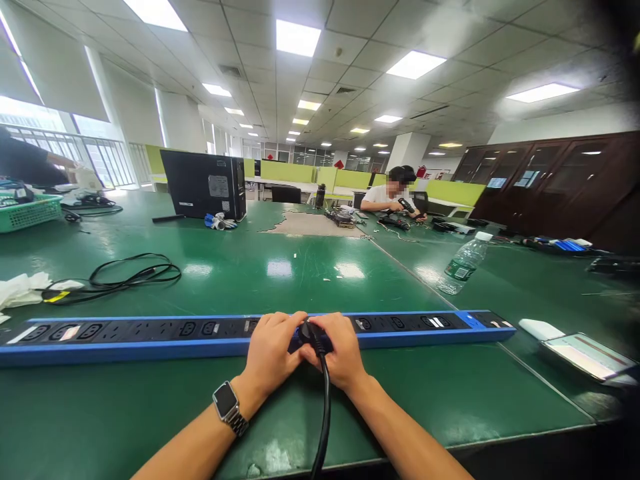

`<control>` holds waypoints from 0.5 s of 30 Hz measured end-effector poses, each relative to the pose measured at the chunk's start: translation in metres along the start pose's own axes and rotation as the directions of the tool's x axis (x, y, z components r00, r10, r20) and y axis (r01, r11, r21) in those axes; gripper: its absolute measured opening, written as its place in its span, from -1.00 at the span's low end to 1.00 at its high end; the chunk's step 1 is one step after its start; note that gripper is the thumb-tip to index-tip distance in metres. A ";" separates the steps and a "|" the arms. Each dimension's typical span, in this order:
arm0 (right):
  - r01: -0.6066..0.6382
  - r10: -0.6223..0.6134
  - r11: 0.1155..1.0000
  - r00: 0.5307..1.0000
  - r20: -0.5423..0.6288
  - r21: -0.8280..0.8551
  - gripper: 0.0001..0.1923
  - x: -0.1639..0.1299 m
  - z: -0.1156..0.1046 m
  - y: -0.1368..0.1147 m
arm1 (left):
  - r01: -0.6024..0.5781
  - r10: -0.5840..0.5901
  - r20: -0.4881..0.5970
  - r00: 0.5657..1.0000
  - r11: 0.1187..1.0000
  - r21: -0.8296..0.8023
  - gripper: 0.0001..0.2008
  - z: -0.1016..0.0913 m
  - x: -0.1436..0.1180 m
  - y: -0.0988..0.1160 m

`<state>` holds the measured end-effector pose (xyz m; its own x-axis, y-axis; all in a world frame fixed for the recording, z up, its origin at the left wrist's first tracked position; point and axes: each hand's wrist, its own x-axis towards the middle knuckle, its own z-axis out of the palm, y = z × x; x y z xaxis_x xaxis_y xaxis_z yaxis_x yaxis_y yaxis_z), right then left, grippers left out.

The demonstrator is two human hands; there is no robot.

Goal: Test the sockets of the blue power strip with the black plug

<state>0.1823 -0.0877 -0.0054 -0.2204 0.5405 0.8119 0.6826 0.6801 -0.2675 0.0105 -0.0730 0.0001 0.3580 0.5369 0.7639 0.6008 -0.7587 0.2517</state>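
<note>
A long blue power strip (pixel 165 348) with rows of black sockets lies across the green table in front of me. At its middle, my left hand (pixel 273 340) and my right hand (pixel 341 347) close from both sides around a black power plug (pixel 311 333). The plug sits at the strip's socket face; how deep it is in a socket is hidden by my fingers. From it a thick black cable (pixel 324 413) runs down towards me, over the table's front edge. A smartwatch (pixel 229 405) is on my left wrist.
A plastic bottle (pixel 463 267) and a phone on a stand (pixel 590 353) are to the right. At left lie a coiled black cable (pixel 135 267) and a green basket (pixel 30 213). A black computer case (pixel 203 183) stands behind. Across the table sits a person (pixel 385 199) holding a tool.
</note>
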 end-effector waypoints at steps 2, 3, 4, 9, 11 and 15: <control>-0.038 0.036 0.998 0.997 -0.062 -0.041 -0.72 -0.001 -0.002 0.006 | -0.001 0.001 -0.003 1.000 1.000 -0.011 -0.62 -0.001 0.000 0.000; -0.092 0.086 0.995 0.990 -0.111 -0.050 -0.74 -0.001 -0.005 0.011 | 0.010 -0.010 -0.006 1.000 1.000 -0.015 -0.61 -0.001 0.000 -0.002; -0.168 0.158 0.985 0.972 -0.174 -0.045 -0.74 -0.002 -0.008 0.017 | 0.028 -0.028 -0.009 1.000 0.999 -0.019 -0.60 -0.002 0.000 -0.004; -0.511 0.501 0.855 0.768 -0.398 0.089 -0.72 -0.009 -0.023 0.050 | 0.149 -0.150 -0.038 0.988 0.988 -0.034 -0.64 -0.008 -0.001 -0.015; -0.538 0.528 0.838 0.757 -0.384 0.092 -0.73 -0.011 -0.027 0.057 | 0.179 -0.181 -0.044 0.982 0.983 -0.044 -0.65 -0.009 -0.001 -0.017; -0.546 0.522 0.838 0.787 -0.330 0.022 -0.78 -0.011 -0.028 0.060 | 0.206 -0.209 -0.045 0.977 0.977 -0.060 -0.66 -0.009 -0.001 -0.017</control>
<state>0.2450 -0.0665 -0.0159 0.4124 0.6168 0.6704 0.6765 0.2855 -0.6788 -0.0066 -0.0645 0.0006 0.1917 0.6665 0.7204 0.6179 -0.6522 0.4391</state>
